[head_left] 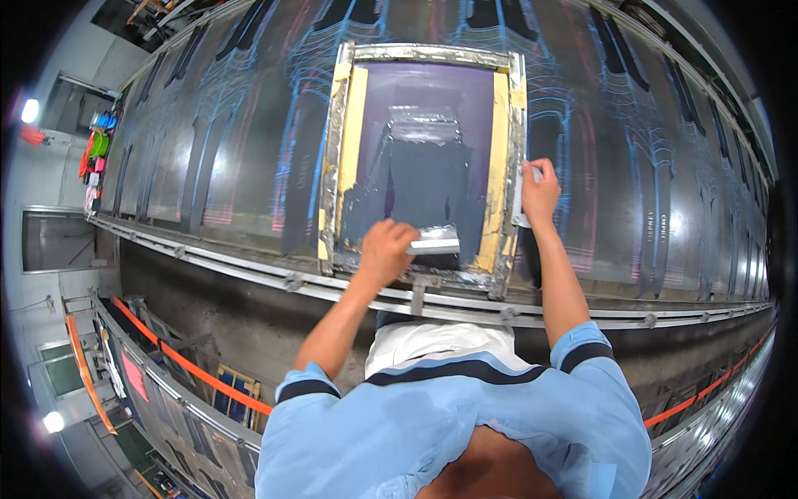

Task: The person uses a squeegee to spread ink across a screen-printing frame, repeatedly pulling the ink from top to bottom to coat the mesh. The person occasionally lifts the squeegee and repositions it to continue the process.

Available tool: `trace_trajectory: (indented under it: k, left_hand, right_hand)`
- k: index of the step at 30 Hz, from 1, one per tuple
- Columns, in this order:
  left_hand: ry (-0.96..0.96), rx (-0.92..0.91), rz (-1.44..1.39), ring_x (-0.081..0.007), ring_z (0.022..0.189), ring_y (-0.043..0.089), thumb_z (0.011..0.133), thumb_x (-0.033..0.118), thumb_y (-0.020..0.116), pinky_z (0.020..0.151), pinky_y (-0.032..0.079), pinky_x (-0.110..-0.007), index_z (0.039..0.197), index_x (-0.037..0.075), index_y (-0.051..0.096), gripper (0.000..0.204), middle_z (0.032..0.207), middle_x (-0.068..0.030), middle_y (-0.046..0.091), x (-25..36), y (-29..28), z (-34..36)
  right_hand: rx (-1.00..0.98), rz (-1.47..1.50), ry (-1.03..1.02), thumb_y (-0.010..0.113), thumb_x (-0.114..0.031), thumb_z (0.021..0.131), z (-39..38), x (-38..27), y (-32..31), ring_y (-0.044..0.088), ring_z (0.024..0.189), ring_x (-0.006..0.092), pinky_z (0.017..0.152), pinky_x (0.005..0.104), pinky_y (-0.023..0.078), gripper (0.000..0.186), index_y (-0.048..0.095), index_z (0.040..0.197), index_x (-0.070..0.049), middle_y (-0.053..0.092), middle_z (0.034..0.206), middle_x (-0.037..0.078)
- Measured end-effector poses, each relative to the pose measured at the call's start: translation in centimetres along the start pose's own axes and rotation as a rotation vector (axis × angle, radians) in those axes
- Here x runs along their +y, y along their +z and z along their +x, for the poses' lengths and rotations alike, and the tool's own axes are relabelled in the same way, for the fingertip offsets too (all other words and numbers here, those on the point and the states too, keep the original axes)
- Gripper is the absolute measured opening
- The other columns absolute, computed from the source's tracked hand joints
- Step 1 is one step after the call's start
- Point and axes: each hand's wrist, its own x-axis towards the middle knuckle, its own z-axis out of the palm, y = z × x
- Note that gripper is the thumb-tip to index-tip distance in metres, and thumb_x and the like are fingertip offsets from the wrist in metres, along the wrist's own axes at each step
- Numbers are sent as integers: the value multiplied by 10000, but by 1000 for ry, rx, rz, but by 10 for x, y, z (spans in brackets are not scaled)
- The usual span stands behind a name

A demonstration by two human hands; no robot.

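A screen-printing frame [432, 57] with metal sides and yellow tape along its inner edges lies flat on the long table in front of me. Dark grey ink [424, 179] covers much of its purple mesh [472, 87]. My left hand [388, 252] is closed around one end of a squeegee [436, 241], which rests on the mesh near the frame's close edge. On the frame's right side my right hand [540, 190] is closed, gripping a pale strip [521, 200] along the side bar; the fingertips are partly hidden.
Several dark garment pieces [611, 41] lie along the table [249, 166], among blue and pink ink marks. A metal rail [224, 259] runs along its near edge. Bright coloured items [98, 145] hang at the far left. Behind me stands another table [191, 432] with an orange band [195, 370].
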Motion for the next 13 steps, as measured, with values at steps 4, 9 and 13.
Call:
trace_trajectory:
  k: [4, 9, 13]
  left_hand:
    - [11, -130, -11, -260, 700, 644, 681, 207, 876, 744, 403, -351, 774, 133, 748, 174, 736, -45, 712, -7, 1, 22]
    - [-91, -489, -17, -368, 738, 668, 683, 311, 885, 734, 490, -437, 839, 78, 768, 304, 746, -146, 714, -14, -1, 44]
    - [-134, -619, -124, -409, 802, 698, 669, 359, 893, 769, 546, -445, 941, 61, 789, 416, 792, -204, 725, -22, 0, 50]
  right_hand:
    - [-39, 67, 66, 689, -230, 937, -12, 8, -2, 697, 823, 405, 725, 449, 509, 195, 624, 932, -46, 698, 844, 186]
    - [15, 79, 28, 679, -252, 941, -9, 15, -6, 702, 817, 413, 730, 465, 510, 208, 630, 945, -50, 706, 836, 198]
    - [1, 28, 126, 698, -290, 927, -10, 5, -11, 711, 859, 412, 765, 454, 524, 256, 638, 950, -42, 721, 876, 205]
